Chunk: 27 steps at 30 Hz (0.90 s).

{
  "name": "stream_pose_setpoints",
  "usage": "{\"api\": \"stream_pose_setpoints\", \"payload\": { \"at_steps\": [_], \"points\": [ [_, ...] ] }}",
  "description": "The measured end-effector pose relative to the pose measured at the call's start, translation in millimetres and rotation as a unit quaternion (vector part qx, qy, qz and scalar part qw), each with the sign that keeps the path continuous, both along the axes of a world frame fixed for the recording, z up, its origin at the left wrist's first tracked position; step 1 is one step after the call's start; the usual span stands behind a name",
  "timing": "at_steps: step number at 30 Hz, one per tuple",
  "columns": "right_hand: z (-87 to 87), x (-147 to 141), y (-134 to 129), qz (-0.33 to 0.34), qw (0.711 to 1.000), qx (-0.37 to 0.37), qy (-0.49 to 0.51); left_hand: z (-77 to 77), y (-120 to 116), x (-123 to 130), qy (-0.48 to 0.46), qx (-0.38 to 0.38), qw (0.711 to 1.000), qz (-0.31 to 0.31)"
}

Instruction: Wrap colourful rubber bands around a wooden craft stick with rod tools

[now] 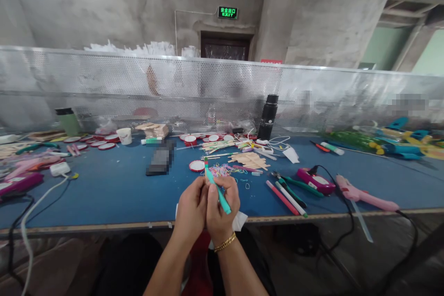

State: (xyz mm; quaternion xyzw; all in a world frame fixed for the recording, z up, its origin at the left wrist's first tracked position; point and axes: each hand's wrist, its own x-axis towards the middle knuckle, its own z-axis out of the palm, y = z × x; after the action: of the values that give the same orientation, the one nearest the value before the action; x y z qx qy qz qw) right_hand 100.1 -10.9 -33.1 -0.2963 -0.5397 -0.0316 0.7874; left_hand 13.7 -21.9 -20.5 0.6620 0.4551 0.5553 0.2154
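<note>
My right hand (222, 201) is closed around a teal marker (223, 201), its body slanting up and to the left between thumb and fingers. A gold bracelet circles that wrist. Pressed against it, my left hand (191, 203) has its fingers closed in a pinch. A narrow piece with a green and red end (206, 162) sticks up just above the fingertips at the marker's upper end. Its lower part is hidden, and I cannot make out for sure what the left fingers grip. Small colourful rubber bands (222, 170) lie in a heap just beyond the hands.
Wooden craft sticks (251, 161), a small red-rimmed drum (197, 165) and a phone (160, 157) lie ahead. On the right are a pink marker (281, 197), pliers (293, 189) and a pink glue gun (364, 195) with its cord. A black bottle (268, 118) stands behind.
</note>
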Motion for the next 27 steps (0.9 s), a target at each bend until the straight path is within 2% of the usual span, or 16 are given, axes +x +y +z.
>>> {"api": "stream_pose_setpoints", "payload": {
  "at_steps": [5, 23, 27],
  "points": [
    [0.0, -0.3, 0.0, -0.016, 1.0, -0.005, 0.025, 3.3, -1.4, -0.1, 0.022, 0.005, 0.999, 0.024],
    [-0.5, 0.4, -0.8, 0.004, 1.0, 0.0, -0.004, 1.8, -1.3, 1.3, 0.003, 0.007, 1.0, 0.011],
    [-0.6, -0.1, -0.4, -0.008, 1.0, -0.002, 0.021, 2.7, -1.7, 1.1, 0.012, 0.0, 1.0, 0.023]
  ]
}}
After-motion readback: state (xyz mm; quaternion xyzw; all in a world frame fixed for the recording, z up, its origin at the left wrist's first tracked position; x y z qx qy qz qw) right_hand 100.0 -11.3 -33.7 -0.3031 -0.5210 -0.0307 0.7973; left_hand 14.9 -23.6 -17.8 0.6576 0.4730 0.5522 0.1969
